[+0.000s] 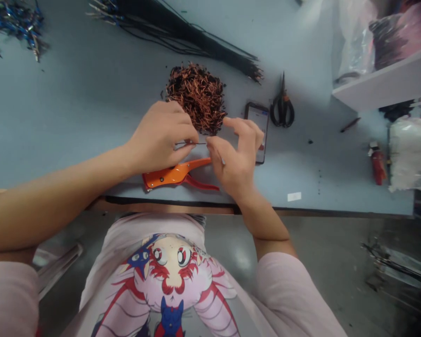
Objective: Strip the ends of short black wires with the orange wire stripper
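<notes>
A thin dark wire (200,143) stretches between my two hands, close to the table's front edge. My left hand (164,135) pinches it between thumb and fingers. At the other end, the thumb and forefinger of my right hand (236,152) close on the wire, while its other fingers are raised and curled. Just below my hands lies an orange wire stripper (175,175) with red lower handle; my right hand covers the tip of its upper handle. Right behind my hands is a heap of short copper wire pieces (196,96) with black bits among them.
A long bundle of black wires (196,40) lies at the back. Black-handled scissors (282,107) and a phone (259,122) are to the right. Blue-ended wires (16,23) sit far left. A white shelf (382,82), a red lighter-like object (377,164) and plastic bags (412,152) stand at right.
</notes>
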`<state>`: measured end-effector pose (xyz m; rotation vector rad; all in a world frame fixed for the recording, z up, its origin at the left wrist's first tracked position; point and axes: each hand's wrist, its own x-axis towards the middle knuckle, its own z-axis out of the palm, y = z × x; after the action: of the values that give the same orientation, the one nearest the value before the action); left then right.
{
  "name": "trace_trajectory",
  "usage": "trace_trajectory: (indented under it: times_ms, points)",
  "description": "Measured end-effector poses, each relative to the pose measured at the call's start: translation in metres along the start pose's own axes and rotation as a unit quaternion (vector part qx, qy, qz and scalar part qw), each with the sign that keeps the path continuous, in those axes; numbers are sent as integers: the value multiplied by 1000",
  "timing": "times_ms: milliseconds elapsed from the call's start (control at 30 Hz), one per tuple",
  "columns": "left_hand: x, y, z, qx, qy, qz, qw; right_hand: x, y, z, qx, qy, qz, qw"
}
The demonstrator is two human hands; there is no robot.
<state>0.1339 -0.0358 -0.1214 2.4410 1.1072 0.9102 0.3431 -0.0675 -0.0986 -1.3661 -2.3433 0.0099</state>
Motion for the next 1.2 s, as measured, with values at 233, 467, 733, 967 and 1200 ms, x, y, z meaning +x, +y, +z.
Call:
trace_trajectory:
  times_ms: [233, 467, 733, 967, 1200]
  points:
    - [2, -5, -6, 45, -21, 44, 998, 1, 2, 6, 3, -20, -13, 1000]
    - [8, -1, -19, 130, -18, 66, 989, 6, 2, 9, -59, -5, -28, 998]
    - [2, -79, -37, 362, 71, -9, 930, 15, 68, 11, -36, 88, 79, 992]
    - [-2, -95, -19, 295, 76, -79, 949, 18, 68, 8, 58, -29, 49, 997]
    - [4, -60, -25, 161, 25, -142, 976, 15, 59, -7, -15, -162, 79, 983]
